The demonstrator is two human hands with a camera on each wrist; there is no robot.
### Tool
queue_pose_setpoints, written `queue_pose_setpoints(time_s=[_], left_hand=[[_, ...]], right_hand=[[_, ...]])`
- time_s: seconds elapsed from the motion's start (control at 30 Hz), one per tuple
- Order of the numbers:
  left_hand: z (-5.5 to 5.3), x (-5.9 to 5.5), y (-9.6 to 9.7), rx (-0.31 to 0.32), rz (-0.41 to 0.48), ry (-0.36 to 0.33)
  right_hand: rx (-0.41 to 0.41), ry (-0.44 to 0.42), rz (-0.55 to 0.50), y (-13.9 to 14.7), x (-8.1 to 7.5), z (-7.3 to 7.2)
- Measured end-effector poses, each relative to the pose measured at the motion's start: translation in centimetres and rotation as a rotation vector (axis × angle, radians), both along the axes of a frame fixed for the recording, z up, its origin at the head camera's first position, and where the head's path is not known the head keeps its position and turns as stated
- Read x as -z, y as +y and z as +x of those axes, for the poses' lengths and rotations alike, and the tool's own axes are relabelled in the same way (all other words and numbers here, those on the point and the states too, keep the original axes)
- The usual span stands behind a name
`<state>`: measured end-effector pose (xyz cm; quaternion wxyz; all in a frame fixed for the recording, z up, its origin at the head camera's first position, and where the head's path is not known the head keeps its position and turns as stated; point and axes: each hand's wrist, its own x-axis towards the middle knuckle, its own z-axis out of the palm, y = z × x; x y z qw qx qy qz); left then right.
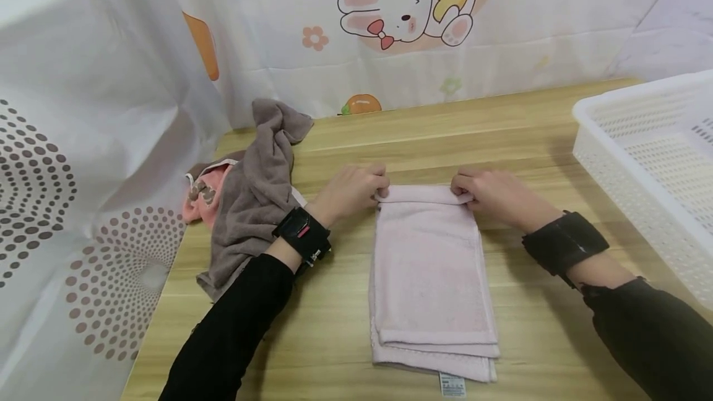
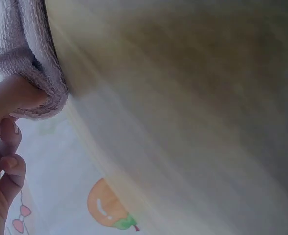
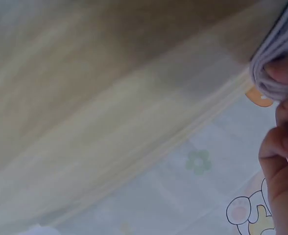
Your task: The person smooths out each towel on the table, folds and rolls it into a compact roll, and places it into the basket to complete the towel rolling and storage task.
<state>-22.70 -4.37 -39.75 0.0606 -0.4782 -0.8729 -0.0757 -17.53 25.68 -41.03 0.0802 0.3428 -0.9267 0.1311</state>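
A pale pink towel (image 1: 431,271), folded into a layered rectangle, lies on the wooden table with its far edge turned over in a narrow roll. At that edge's left end my left hand (image 1: 353,190) pinches the cloth; the left wrist view shows the thumb tucked inside the towel's fold (image 2: 34,73). My right hand (image 1: 496,194) pinches the right end of the same edge. In the right wrist view, fingers (image 3: 283,142) curl below the rolled layers (image 3: 269,73). A small label (image 1: 452,385) sticks out at the near edge.
A crumpled grey-brown towel (image 1: 253,197) with a pink patch (image 1: 207,194) lies at the left, near my left forearm. To the right stands a white plastic basket (image 1: 624,159). Behind the wooden table (image 1: 445,135) hangs a white curtain (image 1: 267,17) with cartoon prints.
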Motion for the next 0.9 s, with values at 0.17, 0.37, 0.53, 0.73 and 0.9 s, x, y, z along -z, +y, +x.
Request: queue_pose_setpoints(time_s=[0.17, 0.37, 0.53, 0.73, 0.9], left_hand=[[0.4, 0.0, 0.0, 0.018, -0.045, 0.006], [3.1, -1.8, -0.1, -0.001, -0.151, 0.106], [8.7, -2.5, 1.1, 0.073, -0.202, 0.206], [15.4, -0.9, 3.3, 0.243, -0.266, 0.093], [17.6, 0.5, 4.0, 0.268, -0.277, 0.167]], right_hand=[[-0.048, -0.035, 0.002, 0.3, -0.3, 0.2], [-0.077, -0.047, 0.024, 0.4, -1.1, 1.0], [-0.031, -0.102, 0.057, -0.6, -2.2, 1.5], [0.027, -0.157, 0.063, -1.4, -2.7, 1.3], [0.032, -0.149, 0.059, -1.4, -2.7, 1.4]])
